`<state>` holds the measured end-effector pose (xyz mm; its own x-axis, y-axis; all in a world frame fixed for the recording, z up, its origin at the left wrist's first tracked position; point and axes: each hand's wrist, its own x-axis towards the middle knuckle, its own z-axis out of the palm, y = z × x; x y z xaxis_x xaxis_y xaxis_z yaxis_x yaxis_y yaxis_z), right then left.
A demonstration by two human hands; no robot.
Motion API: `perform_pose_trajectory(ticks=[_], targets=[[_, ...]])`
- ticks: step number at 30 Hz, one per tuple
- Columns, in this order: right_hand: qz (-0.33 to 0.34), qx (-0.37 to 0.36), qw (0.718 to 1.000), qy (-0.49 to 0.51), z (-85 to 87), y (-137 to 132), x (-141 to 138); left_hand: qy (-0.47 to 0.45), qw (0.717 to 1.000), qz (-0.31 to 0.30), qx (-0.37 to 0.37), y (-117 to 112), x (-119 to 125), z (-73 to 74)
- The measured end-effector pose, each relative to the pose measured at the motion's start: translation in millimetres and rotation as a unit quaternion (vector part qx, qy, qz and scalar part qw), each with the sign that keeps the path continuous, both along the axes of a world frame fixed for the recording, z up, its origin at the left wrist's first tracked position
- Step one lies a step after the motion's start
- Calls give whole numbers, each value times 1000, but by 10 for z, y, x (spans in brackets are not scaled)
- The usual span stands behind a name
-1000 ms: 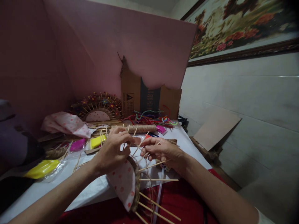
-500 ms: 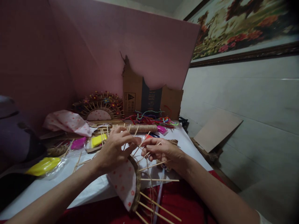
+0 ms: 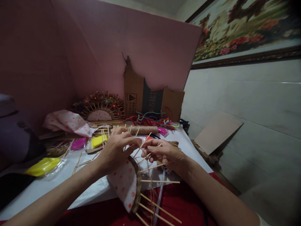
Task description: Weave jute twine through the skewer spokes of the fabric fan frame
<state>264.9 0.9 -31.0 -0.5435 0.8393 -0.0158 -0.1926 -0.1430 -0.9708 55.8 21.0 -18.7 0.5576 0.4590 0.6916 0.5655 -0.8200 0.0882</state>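
Note:
A half-round craft piece [image 3: 125, 183] with dotted white fabric, a brown twine rim and thin wooden skewers [image 3: 160, 181] fanning out stands on edge in front of me. My left hand [image 3: 116, 150] rests on its top edge, fingers curled and pinching among the skewers. Facing it, my right hand [image 3: 162, 153] has its fingers closed around the upper skewers and thin twine. The fingertips of both hands almost meet at the rim.
On the white table [image 3: 89, 191] lie a yellow clay pack [image 3: 42, 166], magenta [image 3: 78, 143] and yellow [image 3: 98, 141] packs, a twine spool [image 3: 143, 129], coloured pipe cleaners [image 3: 152, 120], dotted cloth [image 3: 68, 122] and a finished fan piece [image 3: 100, 108]. A cardboard box [image 3: 150, 100] stands behind.
Both hands stay at the top of the piece; the fingertips have closed in slightly toward each other. The view has shifted a little.

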Motion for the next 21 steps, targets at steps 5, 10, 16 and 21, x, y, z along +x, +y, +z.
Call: perform_pose_trajectory(ticks=[5, 10, 16, 21], targets=[[-3, 8, 1000, 5, -20, 11, -4, 1, 1000, 5, 10, 5, 5, -10], [-7, 7, 1000, 4, -34, 21, -7, 1, 1000, 11, -3, 6, 7, -20], [-17, 6, 1000, -1, -40, 17, -14, 4, 999, -20, -29, 4, -37, 18], [-12, 2, 1000, -2, -38, 5, -28, -13, 998, -25, -65, -15, -82, 121]])
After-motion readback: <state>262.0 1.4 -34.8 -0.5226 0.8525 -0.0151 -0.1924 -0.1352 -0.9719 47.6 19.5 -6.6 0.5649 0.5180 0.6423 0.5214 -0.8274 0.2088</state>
